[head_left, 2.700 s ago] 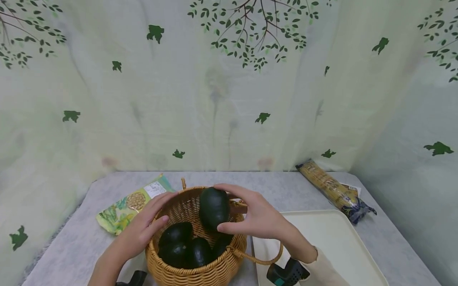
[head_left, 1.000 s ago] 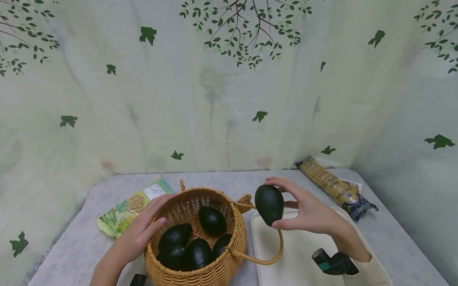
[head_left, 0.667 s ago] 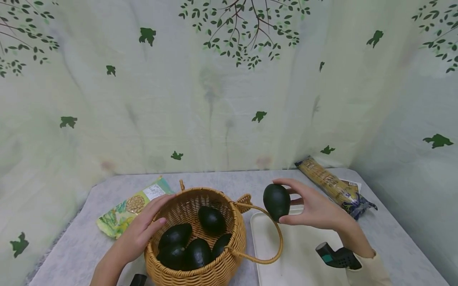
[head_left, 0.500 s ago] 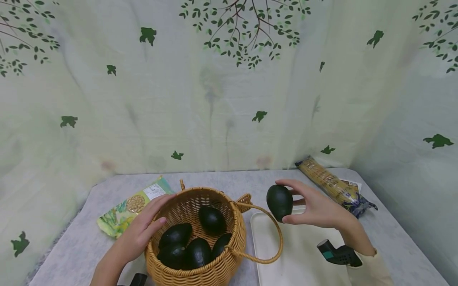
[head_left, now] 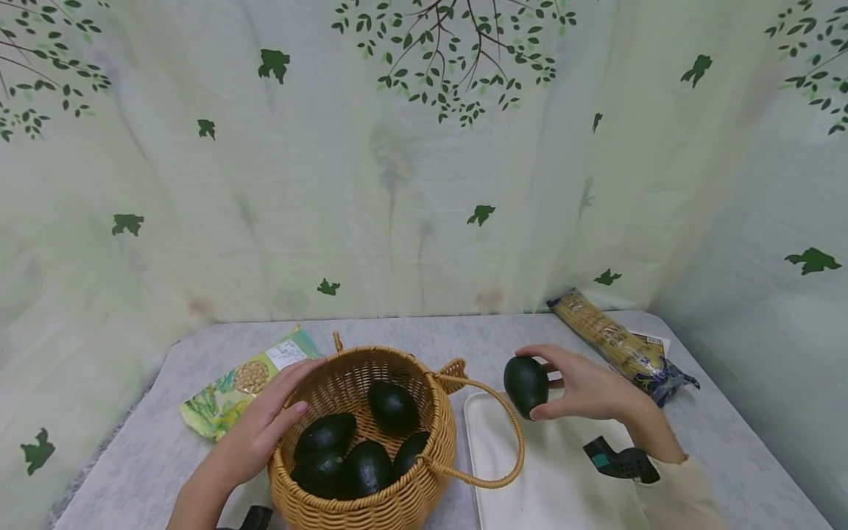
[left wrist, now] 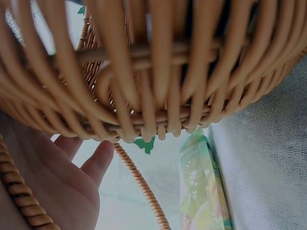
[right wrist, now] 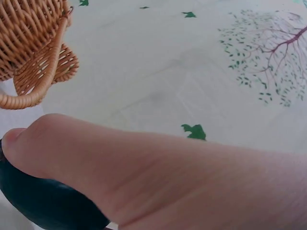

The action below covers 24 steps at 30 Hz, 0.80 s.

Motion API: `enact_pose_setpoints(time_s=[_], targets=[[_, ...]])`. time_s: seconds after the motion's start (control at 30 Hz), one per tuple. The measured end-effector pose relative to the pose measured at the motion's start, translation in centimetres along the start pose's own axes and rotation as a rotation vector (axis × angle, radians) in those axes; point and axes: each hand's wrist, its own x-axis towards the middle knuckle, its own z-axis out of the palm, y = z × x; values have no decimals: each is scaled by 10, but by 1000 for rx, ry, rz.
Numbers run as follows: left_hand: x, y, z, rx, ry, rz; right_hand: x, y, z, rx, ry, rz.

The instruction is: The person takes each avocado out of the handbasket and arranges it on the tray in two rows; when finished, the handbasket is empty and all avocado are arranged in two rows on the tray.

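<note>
Between the thumb and fingertips of my right hand (head_left: 586, 386) is a dark green avocado (head_left: 526, 387), held above a white tray (head_left: 556, 493). The right wrist view shows the thumb pressed on the avocado (right wrist: 48, 201), with the other fingers hidden. My left hand (head_left: 255, 430) rests against the left side of a wicker basket (head_left: 371, 508), its fingers fairly straight along the rim. In the left wrist view the basket's weave (left wrist: 158, 72) hides part of the hand (left wrist: 57, 177). Several avocados lie inside, including one (head_left: 392, 408) toward the back.
A green-yellow bag (head_left: 252, 375) lies behind my left hand. Toward the back right is a long pack of noodles (head_left: 616, 342) with dark blue ends. The basket's looped handle (head_left: 517, 449) leans out over the tray's left edge. A leaf-print curtain (head_left: 411, 184) hangs behind the table.
My right hand has carried the avocado from inside the basket rightward over the tray; in the last half second it sank slightly. My left hand has stayed at the basket.
</note>
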Motion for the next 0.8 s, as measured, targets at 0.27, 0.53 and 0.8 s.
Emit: enact_pose_setpoints(time_s=[0.27, 0.53, 0.8], targets=[[0, 1, -1, 6, 1, 0, 8, 10, 8, 30, -100, 74], [0, 0, 0, 3, -7, -3, 12, 20, 16, 61, -129, 122], [-2, -1, -1, 14, -12, -26, 14, 21, 19, 94, -162, 138]])
